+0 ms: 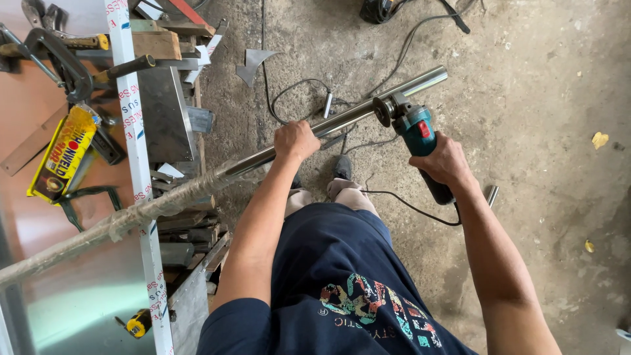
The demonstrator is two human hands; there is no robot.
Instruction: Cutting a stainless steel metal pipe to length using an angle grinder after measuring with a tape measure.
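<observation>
From the head camera, looking straight down: a long shiny steel pipe (pixel 368 108) runs across the frame from about eight o'clock up toward two o'clock, its lower stretch wrapped in clear plastic film (pixel 151 207). The left hand (pixel 296 140) is clenched over the pipe near its middle, knuckles up. The right hand (pixel 444 160) grips the body of a teal angle grinder (pixel 415 131), which lies at three o'clock from the left hand; its disc (pixel 381 112) meets the pipe just beyond that hand. The grinder's black cord (pixel 407 205) trails over the concrete floor (pixel 545 98). At nine o'clock stands a workbench (pixel 46 217) cluttered with clamps (pixel 59 56).
</observation>
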